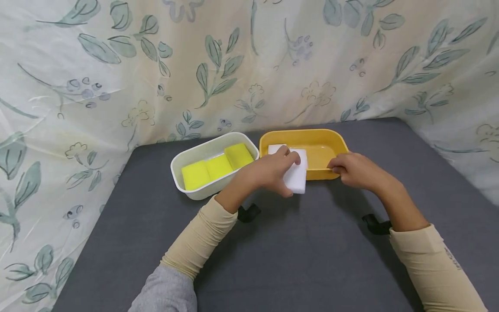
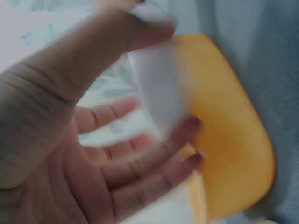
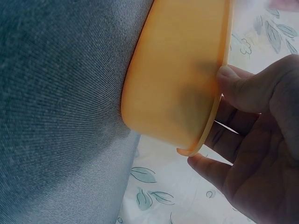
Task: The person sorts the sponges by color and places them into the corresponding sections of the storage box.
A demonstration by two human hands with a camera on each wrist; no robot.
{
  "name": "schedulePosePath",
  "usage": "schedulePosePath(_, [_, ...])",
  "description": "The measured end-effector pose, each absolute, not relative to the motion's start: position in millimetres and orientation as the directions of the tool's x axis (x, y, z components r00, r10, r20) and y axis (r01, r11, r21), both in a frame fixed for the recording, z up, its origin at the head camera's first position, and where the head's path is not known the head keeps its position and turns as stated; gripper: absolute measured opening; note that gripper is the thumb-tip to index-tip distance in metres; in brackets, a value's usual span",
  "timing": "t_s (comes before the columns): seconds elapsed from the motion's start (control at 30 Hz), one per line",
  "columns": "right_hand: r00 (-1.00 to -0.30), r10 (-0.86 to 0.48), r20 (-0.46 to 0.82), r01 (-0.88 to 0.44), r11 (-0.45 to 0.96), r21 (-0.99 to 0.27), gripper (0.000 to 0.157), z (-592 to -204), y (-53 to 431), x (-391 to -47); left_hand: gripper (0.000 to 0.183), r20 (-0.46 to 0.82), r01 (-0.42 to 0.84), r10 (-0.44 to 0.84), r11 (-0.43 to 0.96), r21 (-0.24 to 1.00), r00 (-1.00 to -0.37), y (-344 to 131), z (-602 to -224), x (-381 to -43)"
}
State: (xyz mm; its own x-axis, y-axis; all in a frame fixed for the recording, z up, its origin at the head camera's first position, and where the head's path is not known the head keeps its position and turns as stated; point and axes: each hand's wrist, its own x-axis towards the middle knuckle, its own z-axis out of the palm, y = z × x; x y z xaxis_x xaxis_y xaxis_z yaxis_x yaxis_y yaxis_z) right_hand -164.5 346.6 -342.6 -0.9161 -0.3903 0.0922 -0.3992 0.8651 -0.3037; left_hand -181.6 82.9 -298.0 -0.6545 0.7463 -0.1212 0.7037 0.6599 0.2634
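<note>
My left hand (image 1: 273, 171) holds a white sponge (image 1: 297, 180) over the front left rim of a yellow-orange tray (image 1: 323, 174). In the left wrist view the white sponge (image 2: 159, 88) looks blurred, between the thumb and the fingers. More white (image 1: 274, 148) shows behind the hand at the tray's back left; whether it is a second sponge I cannot tell. At the tray's front right, my right hand (image 1: 358, 170) pinches the rim. The right wrist view shows the thumb (image 3: 229, 77) on that rim, with fingers on its other side.
A white tray (image 1: 179, 182) stands just left of the yellow-orange one, with three yellow sponges (image 1: 219, 166) in a row inside. Both stand on a dark grey cloth-covered table (image 1: 296, 260). Behind it hangs a leaf-patterned curtain (image 1: 218, 65).
</note>
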Motion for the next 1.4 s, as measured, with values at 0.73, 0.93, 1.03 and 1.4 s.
schedulePosePath(0.73, [-0.904, -0.414, 0.106, -0.425, 0.845, -0.324, 0.015, -338, 344, -166, 0.024, 0.303, 0.777, 0.717, 0.555, 0.297, -0.628, 120, -332, -214])
schedulePosePath(0.93, [-0.908, -0.406, 0.100, -0.416, 0.850, -0.324, 0.015, -338, 346, -166, 0.019, 0.314, 0.721, 0.650, 0.601, 0.345, -0.692, 140, -335, -228])
schedulePosePath(1.03, [-0.906, -0.409, 0.105, -0.421, 0.848, -0.321, 0.014, -338, 348, -165, 0.018, 0.284, 0.711, 0.655, 0.603, 0.361, -0.700, 152, -339, -233])
schedulePosePath(1.4, [-0.872, -0.469, 0.137, -0.488, 0.825, -0.284, 0.019, -337, 348, -164, 0.027, 0.209, 0.745, 0.734, 0.547, 0.382, -0.646, 145, -356, -238])
